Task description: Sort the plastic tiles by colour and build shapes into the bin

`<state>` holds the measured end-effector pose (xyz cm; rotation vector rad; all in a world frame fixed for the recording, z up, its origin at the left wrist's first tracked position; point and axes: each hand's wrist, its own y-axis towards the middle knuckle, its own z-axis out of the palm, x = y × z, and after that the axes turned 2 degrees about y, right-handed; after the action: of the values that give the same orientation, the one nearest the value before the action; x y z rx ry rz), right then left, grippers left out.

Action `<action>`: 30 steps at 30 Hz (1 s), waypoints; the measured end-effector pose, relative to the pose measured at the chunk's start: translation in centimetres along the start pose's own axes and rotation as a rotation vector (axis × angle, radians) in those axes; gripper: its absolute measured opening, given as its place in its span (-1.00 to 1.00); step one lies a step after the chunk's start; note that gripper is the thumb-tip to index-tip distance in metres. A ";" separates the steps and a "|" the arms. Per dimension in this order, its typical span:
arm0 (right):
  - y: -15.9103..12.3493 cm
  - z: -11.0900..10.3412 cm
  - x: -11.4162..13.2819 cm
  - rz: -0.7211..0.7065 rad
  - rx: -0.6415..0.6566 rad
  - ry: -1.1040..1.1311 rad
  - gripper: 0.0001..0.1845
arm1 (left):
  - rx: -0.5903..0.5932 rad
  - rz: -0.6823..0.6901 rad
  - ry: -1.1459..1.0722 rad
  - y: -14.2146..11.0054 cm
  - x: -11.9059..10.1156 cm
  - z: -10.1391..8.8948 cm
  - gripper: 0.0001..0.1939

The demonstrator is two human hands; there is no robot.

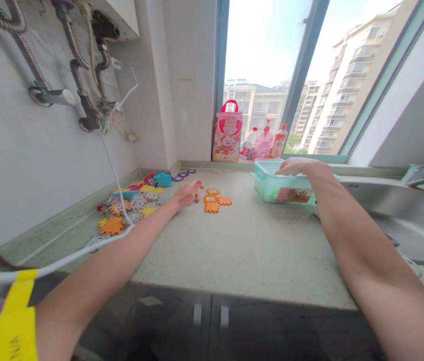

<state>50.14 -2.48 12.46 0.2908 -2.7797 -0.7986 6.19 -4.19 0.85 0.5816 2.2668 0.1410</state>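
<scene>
My left hand hovers over or rests on the countertop, its fingers partly stretched and apart, with nothing seen in them. Just right of it lie several orange notched puzzle tiles, some with a pale printed centre, set close together. My right hand reaches over the rim of a pale green plastic box. Its fingertips dip inside, so whatever they touch is hidden. Left of my left hand spreads a loose pile of notched tiles in orange, grey, yellow, red and blue, with a few purple tiles behind.
A white cable crosses above my left forearm and the pile. The steel sink lies to the right of the box. On the windowsill stand a pink bag, a pink pump bottle and an orange bottle. Pipes hang at upper left.
</scene>
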 end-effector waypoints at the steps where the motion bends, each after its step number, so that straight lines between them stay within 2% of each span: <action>1: 0.3 -0.7 0.5 0.043 0.064 -0.028 -0.62 | -0.009 -0.014 -0.022 0.0 0.1 0.0 -0.17; 2: 0.7 -1.6 1.2 0.084 0.099 -0.061 -0.69 | -0.022 -0.019 -0.032 0.0 0.2 0.0 -0.18; 3: 1.0 -2.8 2.3 0.108 0.081 -0.090 -0.75 | -0.040 -0.013 -0.026 0.1 0.3 0.1 -0.20; 4: 1.3 -4.0 3.6 0.110 -0.002 -0.104 -0.77 | -0.060 0.003 -0.005 0.1 0.4 0.1 -0.23; 7: 0.9 -7.2 9.1 -0.016 -0.433 -0.051 -0.64 | -0.120 0.083 0.116 0.1 0.6 0.2 -0.33; 9: -0.4 -7.3 12.8 -0.201 -0.643 0.024 -0.66 | -0.130 0.138 0.197 0.2 0.8 0.2 -0.38; 11: -2.4 -5.1 15.6 -0.370 -0.685 0.078 -0.70 | -0.118 0.170 0.243 0.2 0.8 0.3 -0.40; 13: -4.8 -0.8 16.9 -0.467 -0.590 0.095 -0.72 | -0.094 0.182 0.263 0.2 0.9 0.4 -0.41; 15: -7.3 4.2 17.1 -0.474 -0.406 0.120 -0.64 | -0.047 0.213 0.294 0.3 0.9 0.5 -0.42; 17: -9.1 8.6 16.7 -0.510 -0.117 0.143 -0.49 | 0.019 0.262 0.354 0.5 1.0 0.7 -0.43; 19: -10.0 11.5 16.3 -0.508 0.156 0.187 -0.49 | 0.094 0.294 0.428 0.8 1.0 0.9 -0.43; 21: -9.8 12.7 16.1 -0.449 0.283 0.217 -0.56 | 0.170 0.288 0.494 1.1 1.1 1.2 -0.41; 24: -8.7 12.6 15.8 -0.406 0.321 0.240 -0.67 | 0.241 0.249 0.542 1.2 1.1 1.3 -0.41; 27: -8.3 11.9 15.0 -0.396 0.275 0.251 -0.74 | 0.235 0.261 0.518 1.0 0.8 1.4 -0.42; 30: -8.6 11.4 14.2 -0.377 0.176 0.292 -0.69 | 0.222 0.306 0.498 0.6 0.1 1.6 -0.41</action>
<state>34.53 -7.56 0.77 0.9063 -2.5496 -0.5307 7.49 -3.74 -0.15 1.1130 2.6762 0.2041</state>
